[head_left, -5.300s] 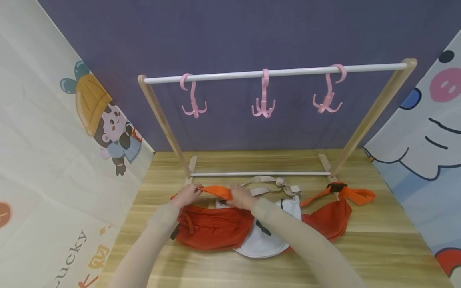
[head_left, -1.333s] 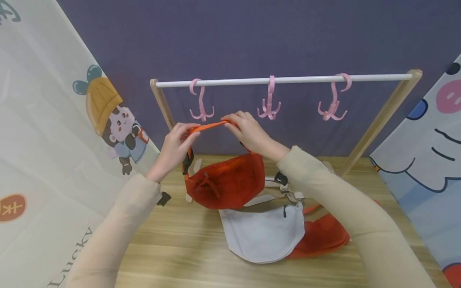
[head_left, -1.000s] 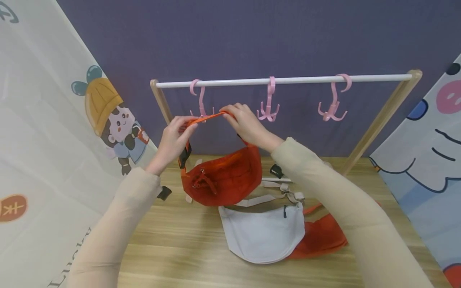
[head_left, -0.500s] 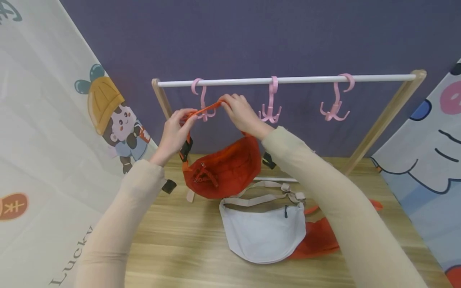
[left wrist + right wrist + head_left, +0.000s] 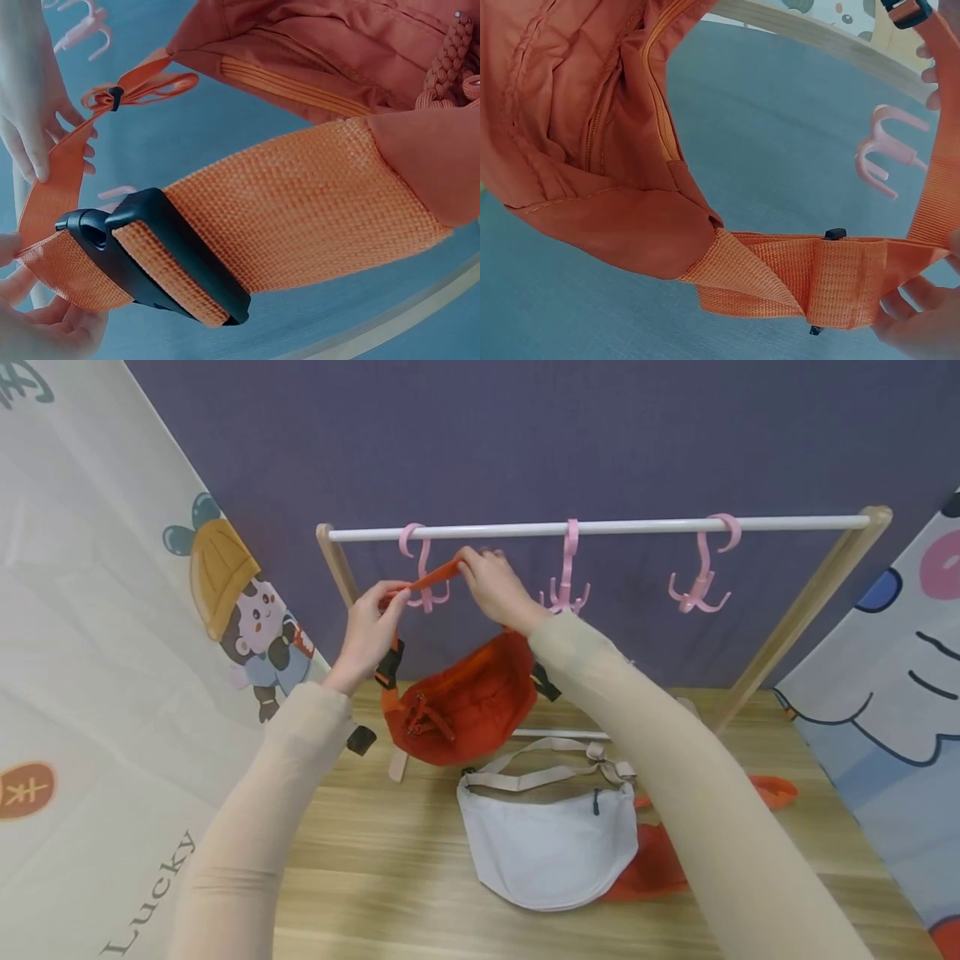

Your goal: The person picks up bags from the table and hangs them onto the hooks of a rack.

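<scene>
A red-orange waist bag [image 5: 465, 702] hangs in the air by its orange strap [image 5: 437, 577], tilted with its right end higher. My left hand [image 5: 369, 628] pinches the strap on the left; my right hand [image 5: 495, 587] pinches it further right and higher. The stretch between them crosses in front of the left pink hook [image 5: 427, 597] on the rail; whether they touch, I cannot tell. In the left wrist view a black buckle [image 5: 180, 255] sits on the strap beside my left fingers. The right wrist view shows folded webbing [image 5: 846, 281] near my right hand [image 5: 922, 315].
Two more pink hooks [image 5: 566, 589] [image 5: 697, 589] hang from the white rail [image 5: 637, 527] of a wooden-ended rack. On the wooden table [image 5: 390, 860] lie a white waist bag [image 5: 547, 843] and, partly under it and my right sleeve, another red bag [image 5: 651, 864].
Both hands have lifted the red-orange bag off the table and raised it to hook height. Over the last second they moved slightly higher, the right one more, and the bag tilted further.
</scene>
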